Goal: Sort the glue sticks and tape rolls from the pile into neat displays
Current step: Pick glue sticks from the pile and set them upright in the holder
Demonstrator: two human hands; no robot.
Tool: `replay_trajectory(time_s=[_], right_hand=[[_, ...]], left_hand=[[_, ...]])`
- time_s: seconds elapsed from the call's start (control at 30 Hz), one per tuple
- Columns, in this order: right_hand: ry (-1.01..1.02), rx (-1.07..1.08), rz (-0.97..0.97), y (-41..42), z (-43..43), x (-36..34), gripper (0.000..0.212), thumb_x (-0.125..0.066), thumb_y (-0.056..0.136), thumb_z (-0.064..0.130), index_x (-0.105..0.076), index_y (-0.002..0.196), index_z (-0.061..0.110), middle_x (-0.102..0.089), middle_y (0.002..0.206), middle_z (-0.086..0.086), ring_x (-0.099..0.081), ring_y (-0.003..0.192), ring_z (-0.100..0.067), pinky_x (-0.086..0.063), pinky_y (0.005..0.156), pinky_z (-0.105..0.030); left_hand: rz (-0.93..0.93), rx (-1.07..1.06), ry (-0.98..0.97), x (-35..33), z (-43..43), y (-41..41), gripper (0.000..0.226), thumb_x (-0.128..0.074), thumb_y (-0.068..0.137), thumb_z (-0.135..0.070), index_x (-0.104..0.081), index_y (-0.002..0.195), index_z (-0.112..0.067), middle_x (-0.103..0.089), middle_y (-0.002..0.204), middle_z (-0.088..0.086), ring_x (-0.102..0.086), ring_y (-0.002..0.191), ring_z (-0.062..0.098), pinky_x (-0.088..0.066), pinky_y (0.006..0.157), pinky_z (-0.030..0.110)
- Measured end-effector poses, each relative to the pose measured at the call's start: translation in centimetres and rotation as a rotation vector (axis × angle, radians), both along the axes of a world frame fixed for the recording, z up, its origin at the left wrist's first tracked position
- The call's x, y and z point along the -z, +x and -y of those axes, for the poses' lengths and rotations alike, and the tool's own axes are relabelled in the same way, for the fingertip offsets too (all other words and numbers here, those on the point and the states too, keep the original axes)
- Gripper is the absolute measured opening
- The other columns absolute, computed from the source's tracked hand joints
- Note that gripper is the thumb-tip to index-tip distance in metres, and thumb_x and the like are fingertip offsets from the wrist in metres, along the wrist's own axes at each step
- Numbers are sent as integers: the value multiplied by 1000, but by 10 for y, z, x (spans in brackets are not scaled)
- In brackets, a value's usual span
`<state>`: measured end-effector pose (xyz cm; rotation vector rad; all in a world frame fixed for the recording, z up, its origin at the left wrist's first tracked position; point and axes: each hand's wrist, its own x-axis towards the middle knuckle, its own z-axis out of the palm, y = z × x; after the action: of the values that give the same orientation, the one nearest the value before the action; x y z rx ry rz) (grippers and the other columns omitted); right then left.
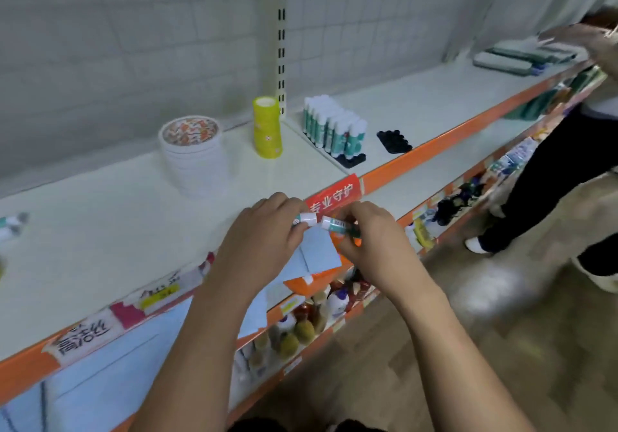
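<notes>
My left hand [259, 236] grips one glue stick [307, 219], white cap pointing right, over the shelf's front edge. Beside it my right hand [371, 237] grips another glue stick [337, 225], its white cap pointing left toward the first. Several green-and-white glue sticks [334, 129] stand upright in a black tray at the back right. A stack of yellow tape rolls [266, 127] stands next to a wider stack of white tape rolls [192, 156]. One loose glue stick [11, 224] lies at the far left.
A small black tray [394, 141] sits right of the glue display. The shelf [100, 231] has an orange front edge with paper labels and a red sign [332, 196]. Lower shelves hold bottles [301, 324]. Another person's legs [541, 177] stand at right.
</notes>
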<state>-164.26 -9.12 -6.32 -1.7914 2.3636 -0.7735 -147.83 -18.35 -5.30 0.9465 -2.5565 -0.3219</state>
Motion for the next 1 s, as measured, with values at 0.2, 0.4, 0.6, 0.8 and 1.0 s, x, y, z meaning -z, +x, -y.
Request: replay_trajectory(time_s=[0.2, 0.4, 0.6, 0.8, 1.0], right_hand=[[-40, 8, 34, -76, 5, -6, 19, -62, 84, 13, -60, 103, 18, -59, 96, -2, -50, 87, -23, -46, 74, -43], [-70, -4, 63, -107, 33, -5, 22, -58, 84, 18, -63, 106, 18, -60, 99, 1, -51, 90, -20, -46, 77, -37], [-48, -2, 20, -129, 68, -4, 12, -59, 91, 20, -62, 101, 15, -60, 96, -4, -52, 90, -24, -46, 78, -41], [-15, -8, 36, -142, 89, 2, 18, -61, 85, 13, -63, 103, 17, -59, 95, -2, -51, 89, -23, -45, 78, -39], [9, -81, 47, -157, 110, 5, 24, -63, 83, 15, -65, 107, 13, -62, 100, -7, -53, 93, -27, -44, 80, -42]], left_hand=[[-15, 1, 33, -2, 11, -73, 25, -49, 99, -30, -58, 121, -22, -57, 111, -2, -56, 100, 20, -47, 83, 38], [-29, -27, 50, 1, 42, -107, 28, -53, 97, -31, -57, 123, -21, -58, 115, -3, -55, 104, 17, -45, 83, 32], [2, -16, 88, 10, 85, -134, 23, -54, 97, -30, -60, 118, -21, -58, 114, -3, -54, 104, 15, -44, 83, 31], [21, 0, 165, 22, 105, -154, 20, -61, 92, -31, -65, 111, -25, -61, 106, -3, -56, 98, 17, -43, 76, 31], [-7, -31, 305, 21, 113, -164, 18, -67, 86, -38, -68, 102, -29, -61, 99, -8, -55, 95, 12, -43, 75, 29]])
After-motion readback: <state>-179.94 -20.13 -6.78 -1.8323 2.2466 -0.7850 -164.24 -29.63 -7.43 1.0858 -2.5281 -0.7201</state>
